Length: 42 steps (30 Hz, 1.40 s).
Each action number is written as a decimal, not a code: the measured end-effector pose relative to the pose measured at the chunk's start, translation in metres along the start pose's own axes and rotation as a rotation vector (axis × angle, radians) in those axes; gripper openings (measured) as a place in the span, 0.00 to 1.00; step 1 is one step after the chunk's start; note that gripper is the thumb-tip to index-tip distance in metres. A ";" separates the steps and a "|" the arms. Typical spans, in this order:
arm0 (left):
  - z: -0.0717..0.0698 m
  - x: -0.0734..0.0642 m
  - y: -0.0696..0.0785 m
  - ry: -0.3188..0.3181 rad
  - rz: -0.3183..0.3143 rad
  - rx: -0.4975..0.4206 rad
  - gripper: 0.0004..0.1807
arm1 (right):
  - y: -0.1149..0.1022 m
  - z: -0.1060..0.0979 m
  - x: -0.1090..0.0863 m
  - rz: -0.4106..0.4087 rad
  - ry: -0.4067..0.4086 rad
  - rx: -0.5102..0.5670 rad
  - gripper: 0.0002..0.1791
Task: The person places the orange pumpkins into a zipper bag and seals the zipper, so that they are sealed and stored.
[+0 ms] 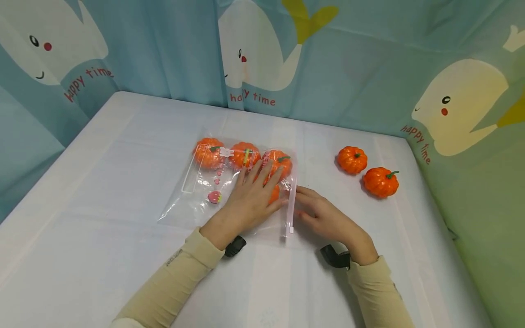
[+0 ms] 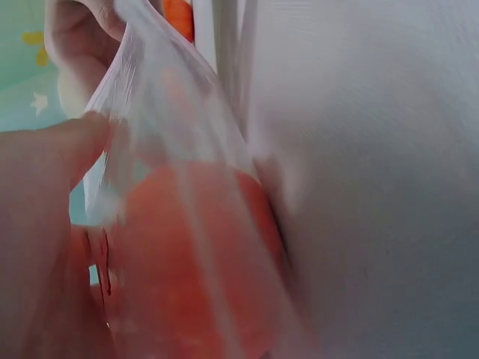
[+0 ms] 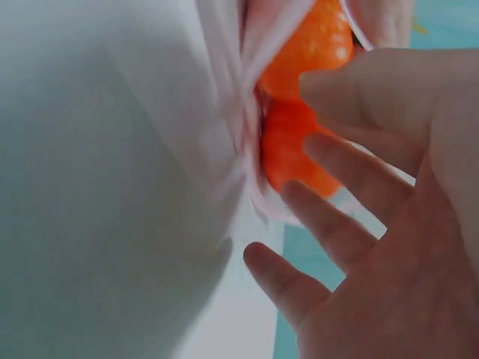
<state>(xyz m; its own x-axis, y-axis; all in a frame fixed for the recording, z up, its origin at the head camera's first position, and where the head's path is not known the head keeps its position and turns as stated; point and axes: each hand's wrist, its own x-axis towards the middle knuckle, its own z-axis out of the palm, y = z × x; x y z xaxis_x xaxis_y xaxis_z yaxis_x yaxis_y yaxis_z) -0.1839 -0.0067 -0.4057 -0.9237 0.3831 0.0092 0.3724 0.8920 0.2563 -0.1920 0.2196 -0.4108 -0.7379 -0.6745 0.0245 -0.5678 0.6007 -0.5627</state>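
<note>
A clear plastic zip bag (image 1: 290,210) with pink printing lies flat, its slider edge facing right. Several small orange pumpkins are inside; one (image 1: 209,153) sits at the back left and another (image 1: 244,155) beside it. My left hand (image 1: 249,200) rests on top of the bag with fingers spread, partly covering the nearer pumpkins. In the left wrist view a pumpkin (image 2: 202,262) shows blurred through the film, the left thumb at the bag's edge. My right hand (image 1: 326,216) is at the slider edge, fingers extended and apart; in the right wrist view they stand before pumpkins (image 3: 310,60) at the mouth.
Two loose orange pumpkins, one (image 1: 352,160) and a second (image 1: 381,182) with a green stem, sit on the white table (image 1: 102,255) to the right. A blue curtain (image 1: 176,50) with white whales hangs behind the table's back edge.
</note>
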 end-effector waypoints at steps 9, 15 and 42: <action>0.001 -0.001 -0.003 -0.022 0.002 -0.005 0.45 | 0.018 -0.028 -0.016 0.121 0.170 -0.053 0.25; 0.003 -0.001 -0.002 -0.014 0.013 -0.002 0.45 | 0.038 -0.053 -0.040 0.273 0.472 -0.116 0.20; 0.001 0.001 -0.003 0.229 0.092 0.101 0.31 | 0.087 -0.060 -0.059 0.860 0.714 0.025 0.39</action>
<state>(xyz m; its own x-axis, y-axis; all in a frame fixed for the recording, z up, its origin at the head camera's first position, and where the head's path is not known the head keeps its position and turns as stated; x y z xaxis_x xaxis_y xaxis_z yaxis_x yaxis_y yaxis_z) -0.1854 -0.0087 -0.4078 -0.8775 0.4095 0.2496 0.4523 0.8798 0.1464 -0.2197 0.3376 -0.4116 -0.9264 0.3674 0.0829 0.2343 0.7345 -0.6369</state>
